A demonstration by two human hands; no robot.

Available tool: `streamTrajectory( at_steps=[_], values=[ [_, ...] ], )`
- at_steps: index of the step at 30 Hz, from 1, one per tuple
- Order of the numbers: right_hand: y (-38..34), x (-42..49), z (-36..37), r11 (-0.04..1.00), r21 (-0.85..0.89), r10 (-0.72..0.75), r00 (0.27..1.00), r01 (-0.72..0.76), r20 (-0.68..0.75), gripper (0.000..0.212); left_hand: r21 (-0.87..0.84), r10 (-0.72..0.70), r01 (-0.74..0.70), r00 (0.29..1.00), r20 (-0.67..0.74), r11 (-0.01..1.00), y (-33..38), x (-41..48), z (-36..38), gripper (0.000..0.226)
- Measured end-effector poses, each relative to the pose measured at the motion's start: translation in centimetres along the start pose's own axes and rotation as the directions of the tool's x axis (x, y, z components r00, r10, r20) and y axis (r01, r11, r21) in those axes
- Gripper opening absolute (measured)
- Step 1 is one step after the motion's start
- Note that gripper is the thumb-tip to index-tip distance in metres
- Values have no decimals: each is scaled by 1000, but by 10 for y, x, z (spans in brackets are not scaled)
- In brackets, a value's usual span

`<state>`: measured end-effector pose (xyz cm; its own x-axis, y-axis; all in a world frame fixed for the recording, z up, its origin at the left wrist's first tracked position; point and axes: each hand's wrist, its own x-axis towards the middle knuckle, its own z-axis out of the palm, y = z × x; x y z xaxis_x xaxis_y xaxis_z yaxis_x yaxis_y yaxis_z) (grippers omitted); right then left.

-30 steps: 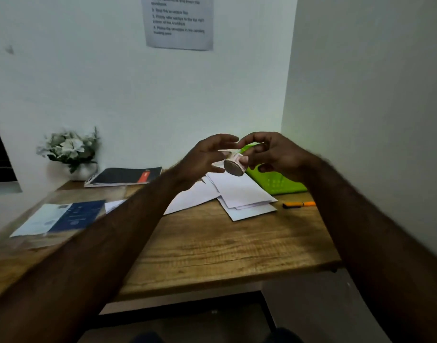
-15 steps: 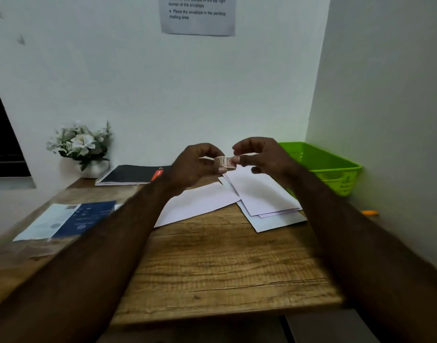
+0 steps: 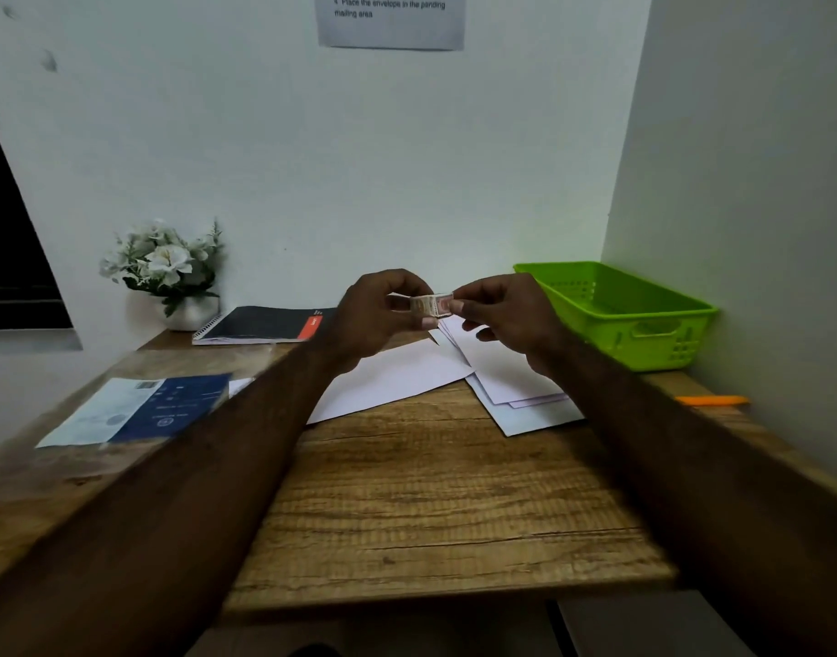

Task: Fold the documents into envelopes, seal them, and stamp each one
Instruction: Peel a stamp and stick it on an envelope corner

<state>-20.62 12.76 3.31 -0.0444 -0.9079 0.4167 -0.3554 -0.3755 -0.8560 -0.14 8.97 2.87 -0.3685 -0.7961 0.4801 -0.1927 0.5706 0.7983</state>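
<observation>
A second ago the stamp roll (image 3: 428,305) showed you its round end. Now you have turned it side-on and drawn a short strip out of it, so the stamping step is starting, though no stamp looks torn off yet.

Your left hand (image 3: 378,310) pinches the body of the roll, with its fingers (image 3: 428,323) curled round it. Your right hand (image 3: 506,315) nips the free end between thumb and forefinger. Both hands hold it in the air above the papers, well clear of the tabletop (image 3: 430,490).

By my count:
- One roll.
- One large white sheet (image 3: 388,377) lying to the left under your hands.
- One fanned stack of envelopes (image 3: 516,381) beside the sheet. I make out about three edges, but the overlap hides the true number.

I cannot tell from here whether any envelope is sealed, and none that I can see carries a stamp.

Around them there is one of each:
- a green basket (image 3: 644,339) against the right wall (probably where finished mail goes);
- an orange pen (image 3: 712,400) near the basket;
- a spiral notebook (image 3: 264,324);
- a potted plant (image 3: 165,267);
- a blue-and-white leaflet (image 3: 137,410);
- a printed notice (image 3: 390,16) on the wall.
</observation>
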Motion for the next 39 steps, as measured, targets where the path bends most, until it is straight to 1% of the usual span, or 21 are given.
streamTrajectory(
  at_steps=[5,10,15,22,26,31,39],
  values=[
    [-1,-2,-1,999,36,6,1000,-6,-7,8,-18,7,-7,1000,2,1000,1,-1,1,28],
    [-3,-4,-3,998,61,27,1000,-27,13,16,-54,15,-15,1000,12,998,2,-2,0,28],
    [-3,-4,-4,994,92,55,998,-58,31,12,-82,12,-11,1000,15,997,1,-2,0,28],
    [-3,-3,-4,993,90,76,996,-80,41,14,-75,17,-15,1000,18,997,0,-2,1,27],
    [-3,-4,-2,995,74,58,998,-59,22,8,-80,6,-6,1000,10,997,-1,-2,1,27],
    [-4,-6,0,995,97,20,1000,-18,-17,13,-59,0,0,1000,2,998,1,-2,3,29],
    [-3,-4,1,998,58,23,999,-24,29,9,-69,-4,6,1000,26,998,3,-2,1,30]
  ],
)
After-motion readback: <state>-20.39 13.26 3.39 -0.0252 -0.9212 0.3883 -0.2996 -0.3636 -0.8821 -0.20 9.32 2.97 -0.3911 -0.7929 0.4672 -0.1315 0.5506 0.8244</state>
